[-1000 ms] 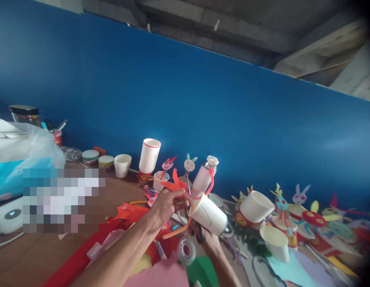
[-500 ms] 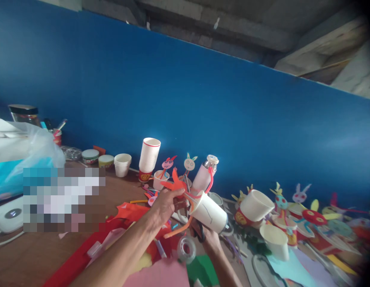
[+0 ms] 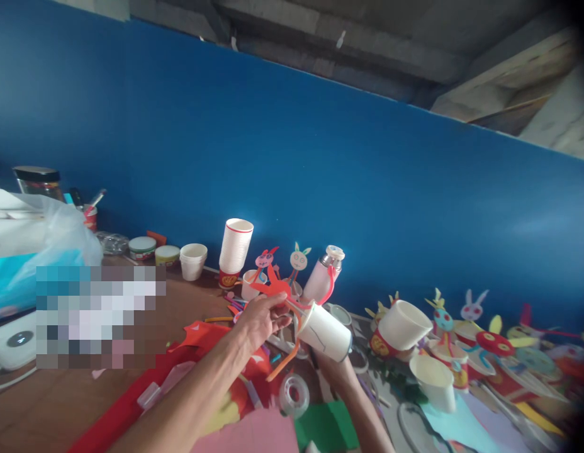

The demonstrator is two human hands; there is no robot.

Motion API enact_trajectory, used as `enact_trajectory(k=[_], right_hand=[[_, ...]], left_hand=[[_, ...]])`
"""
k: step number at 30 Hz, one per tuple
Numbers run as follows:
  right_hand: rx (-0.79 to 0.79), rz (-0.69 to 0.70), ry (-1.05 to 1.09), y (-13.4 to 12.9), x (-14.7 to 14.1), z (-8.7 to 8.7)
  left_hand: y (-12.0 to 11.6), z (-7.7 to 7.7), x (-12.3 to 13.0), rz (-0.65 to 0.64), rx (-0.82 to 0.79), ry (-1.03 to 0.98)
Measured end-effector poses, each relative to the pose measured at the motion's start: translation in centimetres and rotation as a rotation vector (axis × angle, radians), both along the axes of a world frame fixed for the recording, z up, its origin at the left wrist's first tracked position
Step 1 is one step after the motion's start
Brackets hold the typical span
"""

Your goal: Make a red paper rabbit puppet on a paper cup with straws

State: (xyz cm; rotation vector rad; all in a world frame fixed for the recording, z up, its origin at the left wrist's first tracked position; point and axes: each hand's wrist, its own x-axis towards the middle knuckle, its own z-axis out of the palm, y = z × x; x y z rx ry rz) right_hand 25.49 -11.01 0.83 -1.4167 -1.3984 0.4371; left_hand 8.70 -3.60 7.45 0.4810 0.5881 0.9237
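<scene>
My left hand [image 3: 261,319] pinches the red-orange paper figure [image 3: 272,288] that sticks out of the rim of a white paper cup [image 3: 326,332]. The cup lies on its side in the air, rim towards the left, with orange paper strips [image 3: 283,362] hanging from it. My right hand [image 3: 330,366] holds the cup from below and is mostly hidden behind it; only the wrist and forearm show. Both hands hover above a wooden table [image 3: 60,402] strewn with coloured paper.
A stack of white cups [image 3: 236,246], small tubs [image 3: 143,246], a metal bottle [image 3: 323,277] and paper bunny figures [image 3: 299,258] line the blue wall. Finished cup crafts [image 3: 403,327] crowd the right. A tape roll [image 3: 292,394], red, pink and green sheets lie below my hands.
Both hands have lifted the cup slightly up and to the left. The red paper figure now stands a little higher at the rim.
</scene>
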Motion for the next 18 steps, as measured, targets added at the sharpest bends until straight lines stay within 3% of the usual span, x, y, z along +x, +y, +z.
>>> enact_trajectory(k=[7, 12, 15, 18], right_hand=[[-0.168, -0.098, -0.287, -1.6, 1.8, 1.4], [-0.297, -0.099, -0.533, -2.0, 1.4, 1.1], [-0.282, -0.073, -0.556, -2.0, 1.4, 1.4], [-0.241, -0.086, -0.479, -1.9, 1.5, 2.8]], left_hand=[[0.3, 0.4, -0.8, -0.035, 0.022, -0.029], [0.3, 0.4, -1.0, -0.044, 0.068, -0.055], [0.4, 0.3, -0.9, -0.034, 0.097, -0.061], [0.3, 0.6, -0.8, -0.009, 0.117, -0.044]])
